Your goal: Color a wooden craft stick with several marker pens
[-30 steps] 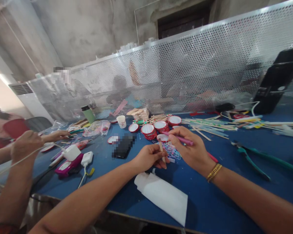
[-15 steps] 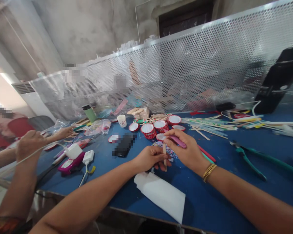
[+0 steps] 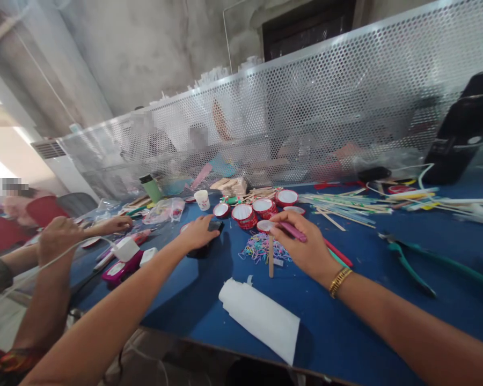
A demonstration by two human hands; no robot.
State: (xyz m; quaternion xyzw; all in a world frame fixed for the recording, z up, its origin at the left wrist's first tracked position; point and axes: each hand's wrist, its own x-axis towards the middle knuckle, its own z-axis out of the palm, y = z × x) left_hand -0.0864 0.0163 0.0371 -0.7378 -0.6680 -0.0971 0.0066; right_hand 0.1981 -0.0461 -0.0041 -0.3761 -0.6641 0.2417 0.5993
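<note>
Head view: right hand (image 3: 306, 246) holding purple pen (image 3: 293, 231) and wooden stick (image 3: 271, 260) (stick pointing down, near coloured clips (image 3: 260, 247) on blue bench (image 3: 330, 332)); left hand (image 3: 201, 233) over black phone (image 3: 201, 252), fingers partly spread, cannot tell if gripping.

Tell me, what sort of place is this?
Probably a small craft workshop, though I can't be sure. A blue table holds a heap of small colourful pieces and green-handled pliers, and a perforated metal screen stands along its far side.
</note>
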